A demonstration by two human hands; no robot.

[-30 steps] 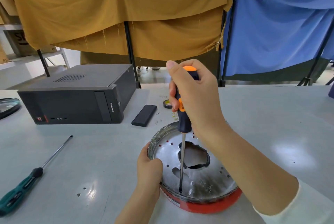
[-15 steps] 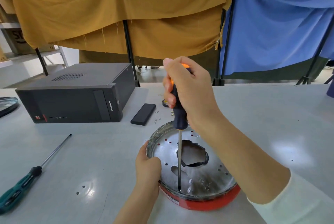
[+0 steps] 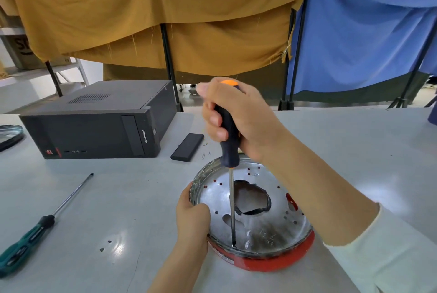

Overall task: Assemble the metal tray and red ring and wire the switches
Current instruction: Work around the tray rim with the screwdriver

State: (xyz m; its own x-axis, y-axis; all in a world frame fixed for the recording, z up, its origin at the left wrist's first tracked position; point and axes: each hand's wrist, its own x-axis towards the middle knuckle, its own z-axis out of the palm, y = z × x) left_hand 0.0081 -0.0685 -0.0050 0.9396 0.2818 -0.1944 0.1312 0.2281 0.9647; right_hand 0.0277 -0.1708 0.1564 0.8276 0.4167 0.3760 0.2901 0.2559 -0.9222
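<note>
A round metal tray with small holes and a ragged central opening sits inside a red ring on the grey table. My right hand grips the dark, orange-capped handle of a screwdriver held upright. Its tip touches the tray floor near the front rim. My left hand holds the tray's left rim, thumb curled over the edge. No switches or wires are visible.
A black desktop computer case lies at the back left, with a flat black cover and loose screws beside it. A green-handled screwdriver lies front left. Another metal rim shows at the far left edge.
My right hand has turned on the screwdriver handle, fingers regripping, while the tip stays at the same spot. My left hand stays on the rim.
</note>
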